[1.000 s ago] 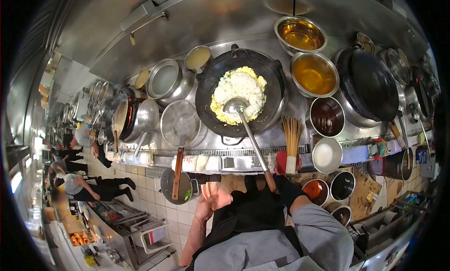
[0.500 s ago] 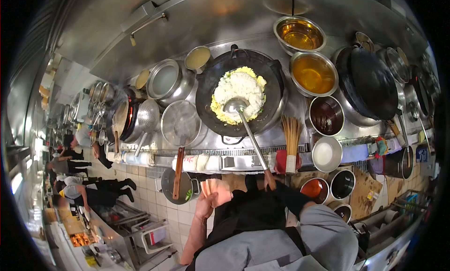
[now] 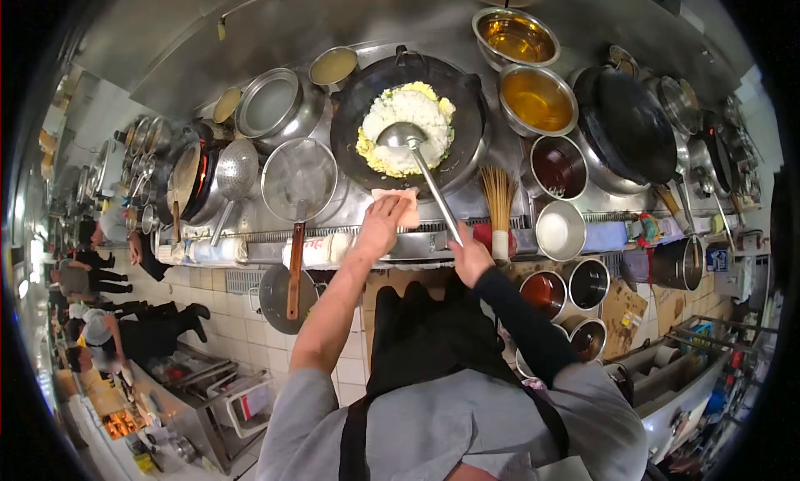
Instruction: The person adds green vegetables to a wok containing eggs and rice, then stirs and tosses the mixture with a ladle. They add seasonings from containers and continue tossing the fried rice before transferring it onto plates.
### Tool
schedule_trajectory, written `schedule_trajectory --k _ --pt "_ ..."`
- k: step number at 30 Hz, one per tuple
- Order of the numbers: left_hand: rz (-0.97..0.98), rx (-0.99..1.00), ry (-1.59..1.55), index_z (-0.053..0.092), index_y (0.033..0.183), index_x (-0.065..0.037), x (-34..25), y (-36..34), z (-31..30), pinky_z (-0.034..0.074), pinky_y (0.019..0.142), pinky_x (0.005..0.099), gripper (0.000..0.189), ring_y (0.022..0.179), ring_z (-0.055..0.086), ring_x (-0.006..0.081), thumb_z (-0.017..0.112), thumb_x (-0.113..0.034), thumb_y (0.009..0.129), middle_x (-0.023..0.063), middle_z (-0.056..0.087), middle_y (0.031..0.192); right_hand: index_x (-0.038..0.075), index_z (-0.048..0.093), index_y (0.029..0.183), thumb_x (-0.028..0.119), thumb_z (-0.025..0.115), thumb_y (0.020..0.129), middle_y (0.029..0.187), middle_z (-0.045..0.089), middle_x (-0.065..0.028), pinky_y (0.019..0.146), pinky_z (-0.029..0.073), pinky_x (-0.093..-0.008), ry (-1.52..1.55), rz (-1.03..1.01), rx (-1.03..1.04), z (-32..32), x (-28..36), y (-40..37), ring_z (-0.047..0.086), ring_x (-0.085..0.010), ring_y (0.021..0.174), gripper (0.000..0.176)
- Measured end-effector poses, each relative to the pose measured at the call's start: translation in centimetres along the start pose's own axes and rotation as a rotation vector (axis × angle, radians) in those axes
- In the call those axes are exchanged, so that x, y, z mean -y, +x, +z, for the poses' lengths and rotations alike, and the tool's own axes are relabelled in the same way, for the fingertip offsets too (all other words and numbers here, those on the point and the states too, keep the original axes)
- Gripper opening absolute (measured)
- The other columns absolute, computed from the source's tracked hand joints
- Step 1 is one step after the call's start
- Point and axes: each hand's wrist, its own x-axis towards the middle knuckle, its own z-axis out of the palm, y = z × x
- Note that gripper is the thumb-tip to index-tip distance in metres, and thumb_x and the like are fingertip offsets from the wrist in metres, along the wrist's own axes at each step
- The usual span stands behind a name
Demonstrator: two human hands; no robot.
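A black wok (image 3: 350, 144) holds a mound of white rice (image 3: 406, 108) ringed by yellow egg with bits of green. The steel ladle (image 3: 402, 135) rests its bowl on the rice, its handle slanting toward me. Around the end of that handle my right hand (image 3: 472, 260) is closed. My left hand (image 3: 381, 229) presses a folded pinkish cloth (image 3: 407, 208) against the wok's near rim, where the near handle is hidden; its fingers are bent over the cloth.
A mesh strainer (image 3: 298, 181) and a perforated skimmer (image 3: 238, 169) lie to the left. Right of the wok stand a bamboo brush (image 3: 498, 206), a bowl of yellow liquid (image 3: 537, 102) and a pot of dark sauce (image 3: 558, 169). Another wok (image 3: 637, 127) is farther right. Several people stand far left.
My left hand has moved forward from beside my apron to the wok's near rim, carrying the cloth. My right hand still holds the ladle on the rice. The view has shifted.
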Motion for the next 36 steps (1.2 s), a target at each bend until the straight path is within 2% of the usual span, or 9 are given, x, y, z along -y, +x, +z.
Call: schedule_trajectory --k 7,9,12,14,19,23,27,32,36 --pt "0.020 0.120 -0.052 0.051 0.150 -0.009 1.1 1.0 -0.8 0.039 0.111 0.0583 0.067 0.135 0.054 0.0346 0.060 0.001 0.085 0.0167 0.064 0.137 0.008 0.031 0.165 0.023 0.050 0.109 0.091 0.072 -0.0269 0.078 0.055 -0.0543 -0.105 0.154 0.121 -4.6 -0.9 1.0 0.072 -0.0460 0.087 0.061" --pt "0.041 0.137 -0.065 0.053 0.150 -0.009 1.8 2.0 -2.1 0.041 0.108 0.0578 0.057 0.135 0.053 0.0344 0.061 -0.009 0.094 0.0158 0.062 0.140 0.007 0.032 0.163 0.025 0.050 0.109 0.082 0.071 -0.0288 0.076 0.054 -0.0593 -0.143 -0.116 -0.066 -4.2 -3.0 4.6 0.070 -0.0493 0.079 0.059" --pt "0.027 0.017 -0.144 0.060 0.144 -0.006 1.6 1.1 -1.6 0.043 0.106 0.0573 0.045 0.130 0.053 0.0349 0.061 -0.026 0.103 0.0146 0.059 0.140 0.007 0.032 0.163 0.027 0.050 0.109 0.082 0.070 -0.0317 0.079 0.053 -0.0606 -0.139 0.086 -0.207 -3.0 5.7 2.8 0.070 -0.0517 0.081 0.060" --pt "-0.079 -0.064 -0.129 0.065 0.136 -0.004 -0.1 0.6 -1.7 0.044 0.106 0.0563 0.045 0.126 0.054 0.0357 0.059 -0.037 0.106 0.0143 0.058 0.139 0.007 0.034 0.162 0.029 0.051 0.108 0.086 0.070 -0.0337 0.084 0.053 -0.0596 -0.336 0.260 0.012 -2.1 6.4 3.8 0.070 -0.0503 0.090 0.060" --pt "0.011 -0.191 -0.165 0.070 0.111 -0.002 0.4 1.7 1.9 0.042 0.107 0.0523 0.043 0.115 0.057 0.0405 0.049 -0.039 0.111 0.0183 0.070 0.108 0.006 0.036 0.162 0.030 0.051 0.109 0.098 0.072 -0.0345 0.087 0.054 -0.0588 -0.112 -0.140 -0.236 -2.3 2.9 6.9 0.070 -0.0522 0.096 0.060" --pt "0.030 0.082 -0.279 0.071 0.106 -0.003 3.1 3.5 1.2 0.042 0.106 0.0502 0.053 0.104 0.064 0.0428 0.041 -0.046 0.112 0.0235 0.073 0.103 0.002 0.049 0.153 0.028 0.056 0.105 0.109 0.071 -0.0336 0.092 0.055 -0.0543 -0.177 0.341 -0.250 2.3 6.7 8.3 0.068 -0.0505 0.106 0.054" --pt "0.026 0.253 -0.247 0.071 0.107 -0.004 2.4 4.1 -1.1 0.042 0.105 0.0504 0.054 0.107 0.067 0.0423 0.036 -0.044 0.114 0.0209 0.075 0.111 0.003 0.050 0.151 0.027 0.055 0.105 0.103 0.071 -0.0336 0.087 0.055 -0.0562 -0.108 -0.076 -0.215 -0.7 6.1 6.7 0.067 -0.0525 0.101 0.052" --pt "-0.076 0.199 -0.113 0.072 0.112 0.001 1.5 4.9 1.8 0.041 0.108 0.0495 0.054 0.105 0.070 0.0431 0.034 -0.037 0.110 0.0263 0.076 0.106 0.001 0.050 0.149 0.024 0.059 0.104 0.097 0.069 -0.0361 0.081 0.055 -0.0556 -0.112 0.109 -0.059 0.7 5.9 0.2 0.068 -0.0529 0.094 0.051" --pt "-0.094 -0.030 -0.275 0.072 0.102 0.001 -2.0 0.0 -3.8 0.045 0.102 0.0511 0.044 0.096 0.069 0.0451 0.050 -0.036 0.107 0.0277 0.075 0.096 0.006 0.050 0.154 0.026 0.054 0.109 0.101 0.072 -0.0176 0.061 0.055 -0.0446 -0.202 -0.309 -0.192 -3.9 8.0 -4.5 0.065 -0.0312 0.060 0.049"
